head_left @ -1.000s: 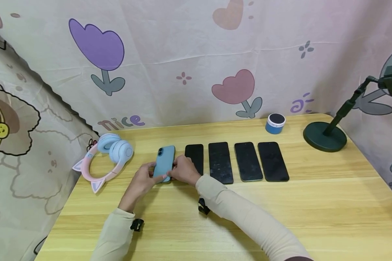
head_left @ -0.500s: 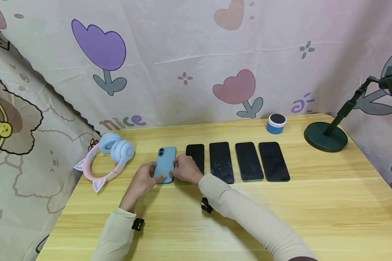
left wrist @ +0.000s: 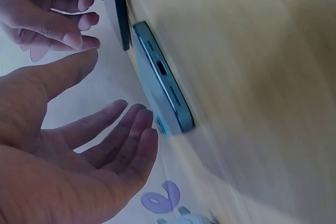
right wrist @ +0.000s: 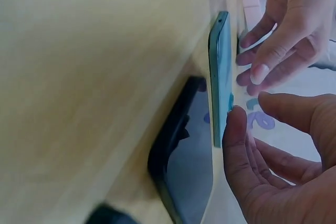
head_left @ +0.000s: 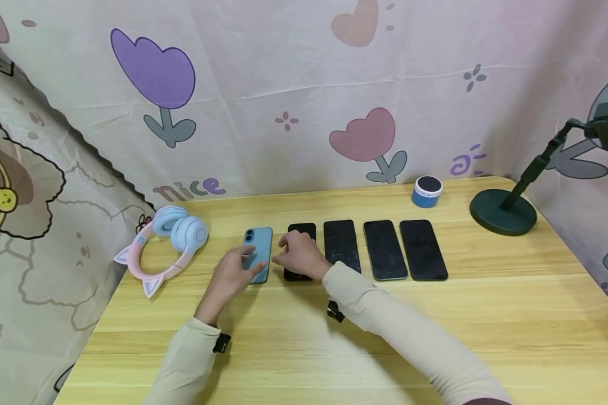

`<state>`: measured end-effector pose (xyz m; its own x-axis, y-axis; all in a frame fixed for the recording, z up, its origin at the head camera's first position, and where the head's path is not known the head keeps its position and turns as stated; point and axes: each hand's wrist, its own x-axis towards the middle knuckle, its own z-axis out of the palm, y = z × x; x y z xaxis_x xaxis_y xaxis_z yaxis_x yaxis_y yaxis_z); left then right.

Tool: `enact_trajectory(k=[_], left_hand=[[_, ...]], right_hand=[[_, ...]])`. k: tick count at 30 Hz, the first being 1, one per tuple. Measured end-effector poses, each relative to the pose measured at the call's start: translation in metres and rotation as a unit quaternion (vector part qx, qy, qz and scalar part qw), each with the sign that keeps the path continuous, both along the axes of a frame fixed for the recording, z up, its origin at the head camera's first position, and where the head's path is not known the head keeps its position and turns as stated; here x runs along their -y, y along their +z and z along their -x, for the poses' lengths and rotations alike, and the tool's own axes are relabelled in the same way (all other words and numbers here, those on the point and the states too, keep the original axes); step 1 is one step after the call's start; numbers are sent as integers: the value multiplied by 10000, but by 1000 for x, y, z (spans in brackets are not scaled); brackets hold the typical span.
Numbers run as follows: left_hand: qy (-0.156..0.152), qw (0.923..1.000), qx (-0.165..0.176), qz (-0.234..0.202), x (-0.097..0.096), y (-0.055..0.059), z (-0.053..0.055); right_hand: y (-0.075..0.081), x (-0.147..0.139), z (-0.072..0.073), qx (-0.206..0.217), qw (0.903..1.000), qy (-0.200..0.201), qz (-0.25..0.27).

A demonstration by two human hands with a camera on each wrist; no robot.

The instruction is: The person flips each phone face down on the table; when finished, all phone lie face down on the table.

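Observation:
A light blue smartphone (head_left: 264,242) lies back up on the table, its camera lenses at the far left corner. My left hand (head_left: 233,274) hovers over its left side, thumb and fingers spread and holding nothing. In the left wrist view a gap shows between the fingers and the phone's back (left wrist: 152,90). To the phone's right, my right hand (head_left: 301,254) is above a black smartphone (head_left: 298,276) and covers part of it. In the right wrist view the thumb and loosely bent fingers (right wrist: 239,145) stand apart with nothing between them.
Right of the hands, black smartphones (head_left: 340,242) lie in a row, screens up. Pink and blue cat-ear headphones (head_left: 187,233) rest at the left. A small blue and white speaker-like cylinder (head_left: 427,192) and a dark green stand (head_left: 504,211) are at the back right of the wooden table (head_left: 385,337).
Both hands have let go of the blue smartphone's edges and lifted. The right hand has moved right, over the nearest black smartphone; the blue phone stays in place.

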<state>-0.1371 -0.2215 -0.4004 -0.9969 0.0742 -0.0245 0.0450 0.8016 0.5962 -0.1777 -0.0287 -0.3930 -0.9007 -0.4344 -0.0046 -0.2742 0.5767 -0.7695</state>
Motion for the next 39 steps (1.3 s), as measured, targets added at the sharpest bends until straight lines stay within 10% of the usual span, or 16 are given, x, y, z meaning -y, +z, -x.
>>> enact_trajectory(k=[39], left_hand=[[-320, 9984, 133, 444, -52, -7, 20]], right_hand=[[-8, -69, 17, 757, 9957, -527, -98]])
